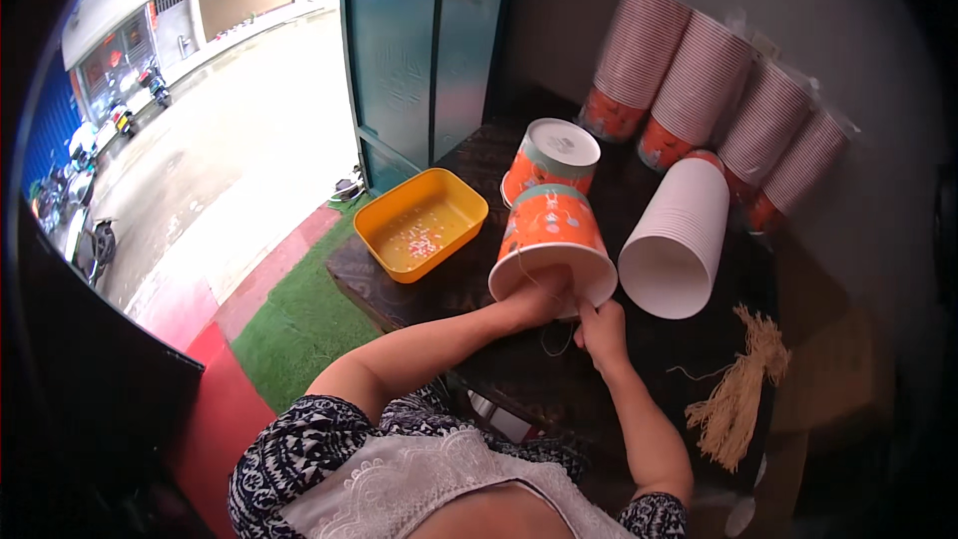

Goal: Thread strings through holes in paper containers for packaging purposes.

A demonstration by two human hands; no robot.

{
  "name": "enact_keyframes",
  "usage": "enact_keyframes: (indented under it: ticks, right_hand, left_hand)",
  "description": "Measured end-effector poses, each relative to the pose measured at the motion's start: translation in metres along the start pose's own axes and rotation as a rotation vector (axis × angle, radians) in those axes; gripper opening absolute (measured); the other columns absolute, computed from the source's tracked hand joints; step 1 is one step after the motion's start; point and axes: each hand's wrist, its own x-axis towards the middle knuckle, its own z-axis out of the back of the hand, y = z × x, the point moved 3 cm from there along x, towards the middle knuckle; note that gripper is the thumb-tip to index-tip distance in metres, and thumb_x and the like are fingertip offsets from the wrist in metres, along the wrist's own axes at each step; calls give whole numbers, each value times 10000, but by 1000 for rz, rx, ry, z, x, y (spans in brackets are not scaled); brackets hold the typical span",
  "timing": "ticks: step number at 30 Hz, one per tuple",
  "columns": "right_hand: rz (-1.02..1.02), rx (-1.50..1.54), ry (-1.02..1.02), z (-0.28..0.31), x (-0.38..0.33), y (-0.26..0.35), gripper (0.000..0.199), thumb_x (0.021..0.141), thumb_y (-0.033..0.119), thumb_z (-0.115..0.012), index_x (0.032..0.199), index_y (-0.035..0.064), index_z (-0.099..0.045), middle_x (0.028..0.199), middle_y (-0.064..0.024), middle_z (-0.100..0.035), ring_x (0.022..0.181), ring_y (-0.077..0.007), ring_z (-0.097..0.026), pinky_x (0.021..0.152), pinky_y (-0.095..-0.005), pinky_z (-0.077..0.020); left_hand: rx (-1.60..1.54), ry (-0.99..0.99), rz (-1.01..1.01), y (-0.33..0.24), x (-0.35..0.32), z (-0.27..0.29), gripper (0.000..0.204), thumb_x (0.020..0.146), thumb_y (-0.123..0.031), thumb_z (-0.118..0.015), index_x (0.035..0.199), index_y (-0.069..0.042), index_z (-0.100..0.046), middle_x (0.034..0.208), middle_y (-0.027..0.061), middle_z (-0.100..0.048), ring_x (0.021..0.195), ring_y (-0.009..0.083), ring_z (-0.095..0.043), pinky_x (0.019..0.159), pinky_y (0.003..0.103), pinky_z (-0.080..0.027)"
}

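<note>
An orange paper bucket (pixel 550 231) with a white rim lies tilted on the dark table (pixel 639 379), its open mouth toward me. My left hand (pixel 539 301) reaches into that mouth and grips the rim. My right hand (pixel 602 329) pinches a thin pale string (pixel 555 344) at the bucket's rim; the string loops down between my hands. A second orange bucket (pixel 548 159) stands upside down just behind the first.
A yellow plastic tub (pixel 382 225) with small bits inside sits at the table's left end. A stack of white buckets (pixel 679 236) lies on its side to the right. Wrapped bucket stacks (pixel 699 80) lean on the wall. A bundle of tan strings (pixel 743 389) lies at right. A teal door (pixel 419 40) stands behind.
</note>
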Motion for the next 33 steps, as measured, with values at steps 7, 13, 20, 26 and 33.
enact_keyframes:
  ticks: [7,13,20,26,33]
  right_hand:
    - [-128,124,89,0,-6,6,298,947,257,-516,847,-22,-553,558,-81,-529,336,-118,-405,291,-273,-253]
    - [-265,178,125,3,-3,0,280,936,281,-527,825,24,-540,550,-50,-490,344,-105,-358,306,-266,-234]
    - [-249,225,126,6,-4,-3,226,927,242,-516,822,42,-529,551,-33,-460,354,-101,-355,313,-260,-228]
    - [-274,219,117,1,-10,3,239,940,223,-501,815,21,-529,552,-34,-471,354,-100,-364,314,-268,-246]
    - [-213,221,137,5,-6,-5,322,938,272,-524,746,14,-529,551,-42,-478,358,-105,-380,307,-277,-263]
  left_hand:
    - [15,45,45,-6,-2,3,127,809,-113,-573,872,-12,-617,839,178,-635,807,333,-625,672,387,-482]
    - [7,170,39,-17,0,11,203,843,-128,-557,1002,-5,-588,944,192,-627,901,329,-606,751,388,-483]
    - [81,171,-116,-43,-35,33,348,858,-184,-558,1144,13,-549,1129,238,-563,1109,377,-527,923,414,-426]
    - [284,460,-381,-144,-80,152,218,820,-215,-662,756,-11,-615,932,114,-635,866,290,-605,1006,484,-363]
    - [-1236,-440,-828,-217,-104,202,508,896,-502,-562,974,-1,-538,855,95,-507,740,262,-572,750,622,-526]
